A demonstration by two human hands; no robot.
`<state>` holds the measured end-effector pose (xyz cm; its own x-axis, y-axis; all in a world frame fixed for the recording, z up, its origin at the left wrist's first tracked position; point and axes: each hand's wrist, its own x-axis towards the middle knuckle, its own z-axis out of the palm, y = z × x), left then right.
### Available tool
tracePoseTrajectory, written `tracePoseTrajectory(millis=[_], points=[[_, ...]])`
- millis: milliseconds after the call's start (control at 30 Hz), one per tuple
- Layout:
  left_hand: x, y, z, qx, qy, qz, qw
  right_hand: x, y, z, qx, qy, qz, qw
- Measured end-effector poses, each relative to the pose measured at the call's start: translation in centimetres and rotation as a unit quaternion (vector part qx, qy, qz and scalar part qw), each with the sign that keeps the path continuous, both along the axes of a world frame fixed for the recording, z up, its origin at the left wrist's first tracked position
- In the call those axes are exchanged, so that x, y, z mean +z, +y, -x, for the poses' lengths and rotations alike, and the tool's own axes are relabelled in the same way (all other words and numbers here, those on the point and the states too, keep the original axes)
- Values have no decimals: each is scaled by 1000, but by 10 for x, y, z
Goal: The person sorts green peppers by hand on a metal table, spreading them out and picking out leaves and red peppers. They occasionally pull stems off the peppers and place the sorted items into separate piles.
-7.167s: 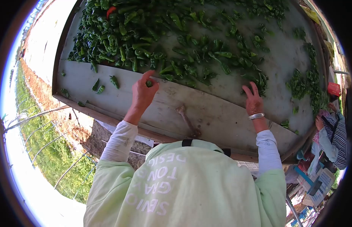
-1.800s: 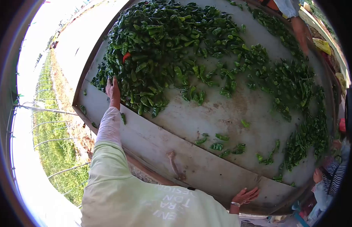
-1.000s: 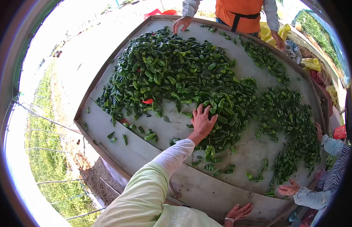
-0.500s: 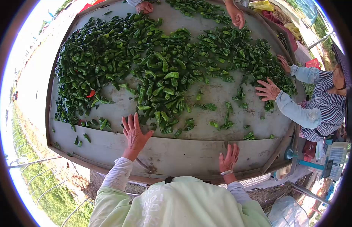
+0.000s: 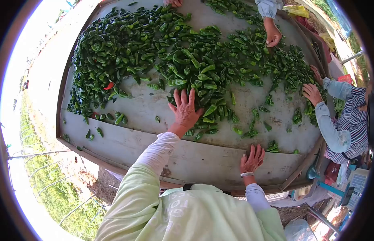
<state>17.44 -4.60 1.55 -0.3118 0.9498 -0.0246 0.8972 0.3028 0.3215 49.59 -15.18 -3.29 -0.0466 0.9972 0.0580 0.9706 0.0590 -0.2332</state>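
Many green peppers lie heaped over a grey sheet-topped table. My left hand reaches onto the near edge of the middle heap, palm down with fingers spread, touching peppers and holding none. Loose green peppers lie against its right side and below the thumb. My right hand rests on the front strip of the table, fingers stretched out, with nothing in it. Just right of its fingertips is a small group of green peppers. One red pepper shows in the left heap.
At the right, a person in a striped top has both hands at the peppers. Another person's hand reaches in from the far side, and part of a third hand shows at the top. A wooden rim borders the table.
My left hand has moved forward and right, from the bare sheet onto the middle heap. My right hand stays on the front strip. The co-worker's far hand has come farther over the peppers.
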Motion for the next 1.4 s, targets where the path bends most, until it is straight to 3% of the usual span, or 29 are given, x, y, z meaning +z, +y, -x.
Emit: tracePoseTrajectory(millis=[133, 233, 267, 333, 400, 467, 533, 600, 733, 867, 1100, 1267, 1400], points=[[8, 6, -10, -90, -65, 18, 994, -3, 2, 0, -9, -5, -4, 1000], [2, -3, -2, -245, -196, -87, 946, -4, 1, -1, -14, -7, 6, 1000], [-2, -17, -3, -246, -204, -76, 945, -4, -3, -3, -18, -12, 18, 1000], [14, -38, -3, -145, -105, -26, 983, -5, 1, -2, -8, -6, -7, 1000], [11, -60, -2, -143, -88, -22, 986, -3, 2, -2, -8, -4, 1, 1000], [4, -81, -1, -210, -107, 56, 970, -4, 2, -2, -4, -11, -4, 1000], [1, -78, 2, -231, -122, 23, 965, -5, 2, -2, -5, -12, -1, 1000], [-4, -50, 12, -201, -164, -112, 959, -5, 1, -2, -13, -12, 2, 1000], [-1, 50, 28, -180, -115, -229, 950, -7, 4, -3, -5, -9, -9, 1000], [-13, 106, 17, -225, 35, -154, 962, -11, 2, -4, -3, -2, -10, 1000], [-11, 133, -1, -268, 20, -76, 960, -16, 6, -4, -5, 6, -33, 999], [-5, 97, 9, -314, -46, 28, 948, -17, 3, -4, -15, 1, -18, 1000], [-2, 66, 21, -311, -78, 23, 947, -16, 3, -3, -13, 1, -25, 1000]])
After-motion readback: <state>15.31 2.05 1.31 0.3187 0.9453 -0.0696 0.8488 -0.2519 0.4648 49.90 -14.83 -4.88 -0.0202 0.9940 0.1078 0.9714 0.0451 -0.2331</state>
